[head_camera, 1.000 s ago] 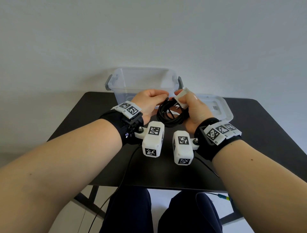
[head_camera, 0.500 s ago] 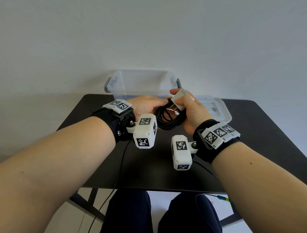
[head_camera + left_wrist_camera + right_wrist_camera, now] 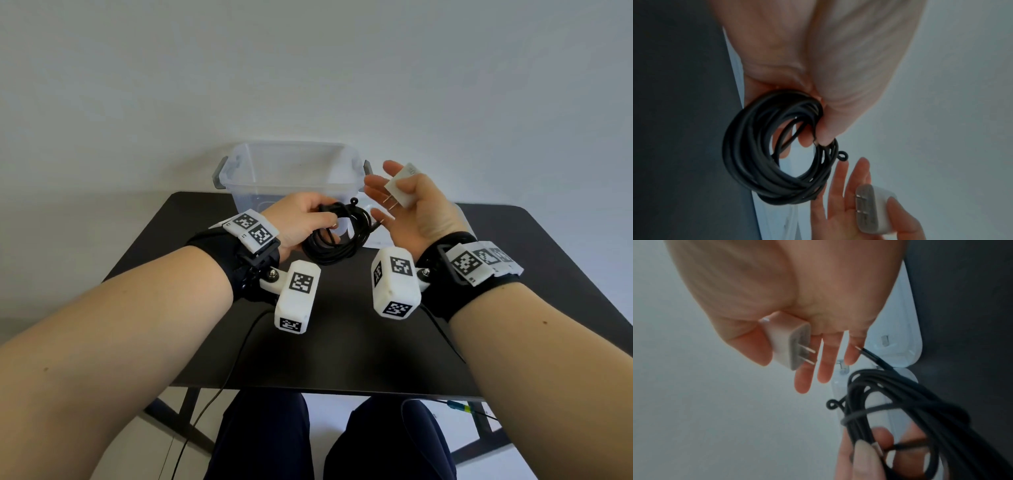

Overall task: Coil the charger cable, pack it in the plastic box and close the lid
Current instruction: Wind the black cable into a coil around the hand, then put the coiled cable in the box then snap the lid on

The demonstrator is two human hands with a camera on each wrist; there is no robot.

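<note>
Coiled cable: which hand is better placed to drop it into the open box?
Left. The left hand already grips the coiled cable just in front of the open plastic box; the right hand pinches the white plug.

Left hand [image 3: 301, 222] curled (right hand [image 3: 416, 209] splayed)

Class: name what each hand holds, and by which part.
Left hand grips the coiled black cable round its bundled loops; right hand pinches the white plug by its body.

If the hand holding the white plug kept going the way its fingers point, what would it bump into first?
Probably the rim of the clear plastic box: the right hand points its fingers up-left toward it. The depth is hard to judge, so it might pass above it.
</note>
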